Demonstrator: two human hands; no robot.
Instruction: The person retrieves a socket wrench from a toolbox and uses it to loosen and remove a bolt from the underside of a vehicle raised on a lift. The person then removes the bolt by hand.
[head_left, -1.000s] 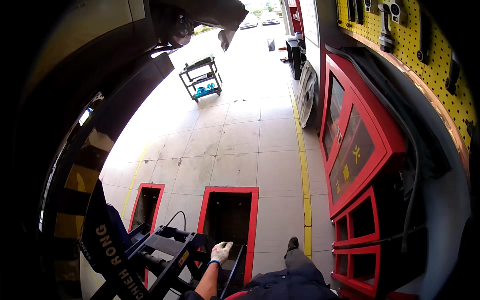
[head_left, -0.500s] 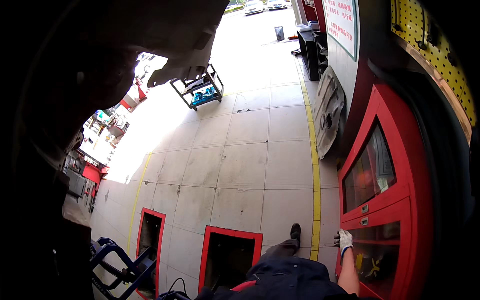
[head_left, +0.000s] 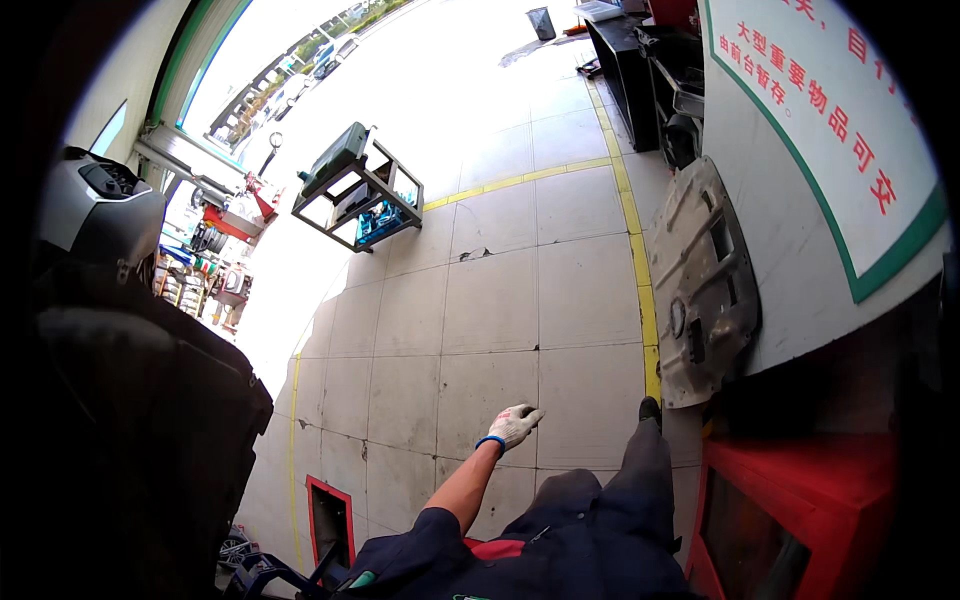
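Note:
My left hand (head_left: 514, 426), in a white knitted glove with a blue cuff, hangs in front of my body over the tiled floor (head_left: 487, 300). Its fingers are loosely bent and slightly apart, with nothing visible in them; it touches nothing. My right hand is out of sight. One dark shoe (head_left: 650, 408) steps forward beside the yellow floor line (head_left: 649, 330). Close to that foot, a worn metal undertray panel (head_left: 705, 290) leans against the wall.
A black-framed cart (head_left: 360, 200) carrying a green case (head_left: 335, 158) stands ahead left. A red cabinet (head_left: 800, 490) is at my right. A dark vehicle part (head_left: 150, 400) looms at left, near a red-edged floor opening (head_left: 330, 515). Black equipment (head_left: 625, 85) lines the right wall.
I have moved forward: the cart and leaning panel are nearer, and the red cabinet has dropped back. My left hand has come into view; my right hand has left it.

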